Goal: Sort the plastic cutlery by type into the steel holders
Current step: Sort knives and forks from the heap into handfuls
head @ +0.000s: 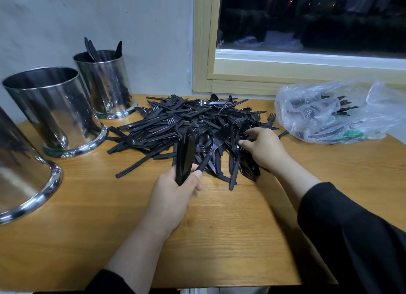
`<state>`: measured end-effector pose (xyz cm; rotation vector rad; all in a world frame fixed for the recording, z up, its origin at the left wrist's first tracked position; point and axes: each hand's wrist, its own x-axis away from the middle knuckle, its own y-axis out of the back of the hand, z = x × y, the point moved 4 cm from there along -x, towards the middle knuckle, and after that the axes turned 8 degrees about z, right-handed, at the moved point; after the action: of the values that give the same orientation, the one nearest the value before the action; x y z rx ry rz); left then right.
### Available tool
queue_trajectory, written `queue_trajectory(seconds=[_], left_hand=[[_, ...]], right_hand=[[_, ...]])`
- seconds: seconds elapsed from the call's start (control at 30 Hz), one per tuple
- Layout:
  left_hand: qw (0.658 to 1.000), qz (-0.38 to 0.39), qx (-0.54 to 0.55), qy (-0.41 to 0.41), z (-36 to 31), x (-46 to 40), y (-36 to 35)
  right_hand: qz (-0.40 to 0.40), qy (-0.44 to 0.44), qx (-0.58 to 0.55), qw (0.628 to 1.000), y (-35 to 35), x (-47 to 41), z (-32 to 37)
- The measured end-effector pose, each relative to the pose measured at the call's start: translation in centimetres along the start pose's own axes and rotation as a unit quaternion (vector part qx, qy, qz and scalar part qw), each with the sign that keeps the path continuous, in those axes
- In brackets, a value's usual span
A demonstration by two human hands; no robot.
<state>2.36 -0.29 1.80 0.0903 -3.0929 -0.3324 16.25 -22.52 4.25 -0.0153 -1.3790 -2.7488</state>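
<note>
Wooden surface (pixel 219 227): three shiny steel holders (pixel 55 109), black plastic cutlery pile (pixel 197 122), one clear bag (pixel 334 111). Left hand (pixel 173 194) grips knife bundle (pixel 184 157); right hand (pixel 265 148) pinches into pile.

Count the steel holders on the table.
3, all at the left: far holder by the wall, holding some cutlery; middle holder; nearest holder, cut off by the frame edge.

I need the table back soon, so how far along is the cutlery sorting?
Early days. Done: only the far steel holder shows a few pieces standing in it; the middle holder looks empty from here. In hand: the left hand grips a bundle of black pieces, and the right hand reaches into the pile. Left: that big mixed pile, plus more in the plastic bag.
</note>
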Motion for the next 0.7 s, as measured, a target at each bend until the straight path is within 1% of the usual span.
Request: queue_trajectory(seconds=[0.1,0.17,0.23,0.33,0.4,0.57,0.7], left_hand=[[1.000,-0.003,0.006,0.006,0.0,0.0,0.1],[1.000,-0.007,0.017,0.006,0.0,-0.1,0.2],[1.000,-0.010,0.024,0.009,0.1,-0.2,0.2],[1.000,-0.008,0.014,0.012,0.5,-0.4,0.2],[1.000,-0.002,0.014,0.006,0.7,-0.6,0.2],[0.999,0.029,0.027,0.000,0.6,-0.3,-0.1],[0.999,0.046,0.021,-0.011,0.3,-0.2,-0.2]], right_hand=[[-0.011,0.004,-0.038,0.999,0.1,-0.1,0.1],[-0.044,0.017,-0.094,0.994,1.1,1.0,0.5],[-0.060,0.051,-0.157,0.984,2.4,2.9,1.3],[-0.019,0.121,-0.231,0.965,3.4,6.0,3.5],[-0.002,0.144,-0.247,0.958,3.2,7.3,4.6],[-0.033,0.144,-0.277,0.950,2.0,7.4,5.4],[-0.031,0.149,-0.325,0.933,1.1,7.3,5.6]])
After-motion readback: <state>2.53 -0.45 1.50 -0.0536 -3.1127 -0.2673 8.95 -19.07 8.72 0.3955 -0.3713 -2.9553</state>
